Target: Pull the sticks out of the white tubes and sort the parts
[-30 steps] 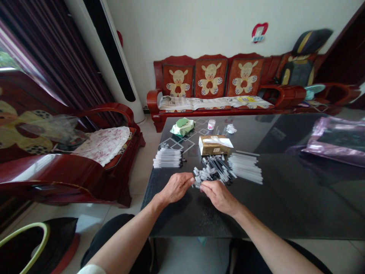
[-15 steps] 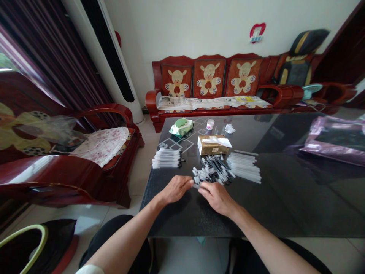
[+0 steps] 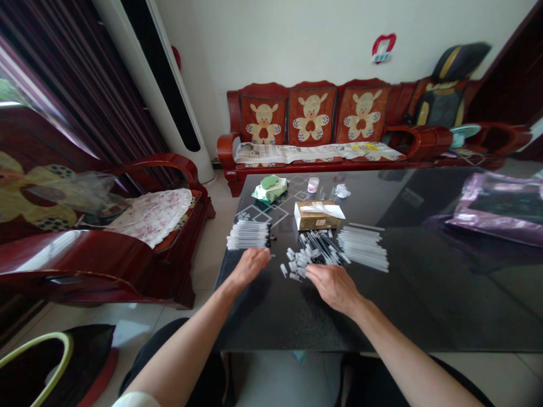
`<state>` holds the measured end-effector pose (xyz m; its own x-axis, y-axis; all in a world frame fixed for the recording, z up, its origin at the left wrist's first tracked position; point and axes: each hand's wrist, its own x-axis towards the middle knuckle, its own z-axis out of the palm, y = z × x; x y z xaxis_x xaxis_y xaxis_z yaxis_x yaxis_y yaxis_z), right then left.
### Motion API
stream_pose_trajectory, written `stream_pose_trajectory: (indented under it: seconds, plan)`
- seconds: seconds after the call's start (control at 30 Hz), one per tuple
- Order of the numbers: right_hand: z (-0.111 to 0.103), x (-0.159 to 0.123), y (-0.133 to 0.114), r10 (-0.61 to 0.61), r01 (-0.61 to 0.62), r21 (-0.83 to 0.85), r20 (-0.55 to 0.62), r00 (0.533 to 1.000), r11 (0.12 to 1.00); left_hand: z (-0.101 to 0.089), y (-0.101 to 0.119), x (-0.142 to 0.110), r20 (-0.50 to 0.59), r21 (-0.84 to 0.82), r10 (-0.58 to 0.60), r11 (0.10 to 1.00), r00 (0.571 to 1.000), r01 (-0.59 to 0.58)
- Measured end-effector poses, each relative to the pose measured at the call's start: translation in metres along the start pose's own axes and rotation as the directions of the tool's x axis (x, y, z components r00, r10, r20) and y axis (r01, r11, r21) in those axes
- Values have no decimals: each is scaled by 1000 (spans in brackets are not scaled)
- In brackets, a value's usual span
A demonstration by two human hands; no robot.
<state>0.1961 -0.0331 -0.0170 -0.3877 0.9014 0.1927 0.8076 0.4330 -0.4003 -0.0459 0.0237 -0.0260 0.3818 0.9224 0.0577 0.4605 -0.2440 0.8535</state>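
Note:
My left hand (image 3: 251,265) is closed in a pinch just below a row of white-barrelled pens (image 3: 248,235) with dark ends. A thin pale tip pokes out past its fingers, seemingly a pen's; the rest is hidden. Over a heap of small translucent pen caps (image 3: 302,258), my right hand (image 3: 333,285) has its fingers drawn together at the heap's near edge. Whatever those fingertips hold is covered. Black pen refills (image 3: 321,243) lie behind the caps. To their right is a row of clear empty pen barrels (image 3: 363,249).
A tissue box (image 3: 316,219) stands behind the refills on the black table (image 3: 424,305). Farther back are a green wipes pack (image 3: 270,189), a small white tub (image 3: 313,185) and a crumpled tissue (image 3: 342,191). A purple plastic package (image 3: 500,209) lies right. A wooden armchair (image 3: 161,265) stands left.
My hands, close together in front of the caps before, have parted. The left went left to the pen row; the right shifted slightly right, at the caps. Loose caps show where the fingers were.

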Motion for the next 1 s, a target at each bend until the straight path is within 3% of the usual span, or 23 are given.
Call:
stream_pose_trajectory:
  seconds: [0.1,0.2,0.43,0.67,0.8,1.0]
  plan:
    - [-7,-3,19,58,-67,-129,-71,996,989,-11,-10,4,14,-200,-87,976,996,88]
    - [-10,-3,30,115,-124,-129,-71,991,984,-3,-11,5,59,-244,-81,965,995,93]
    - [-13,1,44,156,-168,-140,-97,983,976,20,-15,2,107,-160,-71,983,992,88]
    - [-32,-3,114,233,-316,-260,-305,923,912,24,-13,-2,115,-74,-52,995,992,60]
    - [-28,-5,136,247,-345,-404,-274,929,847,25,-11,-3,117,-47,-46,998,992,52]
    - [-20,-2,140,294,-364,-474,-216,931,802,26,-12,-5,127,-42,-62,997,990,68]
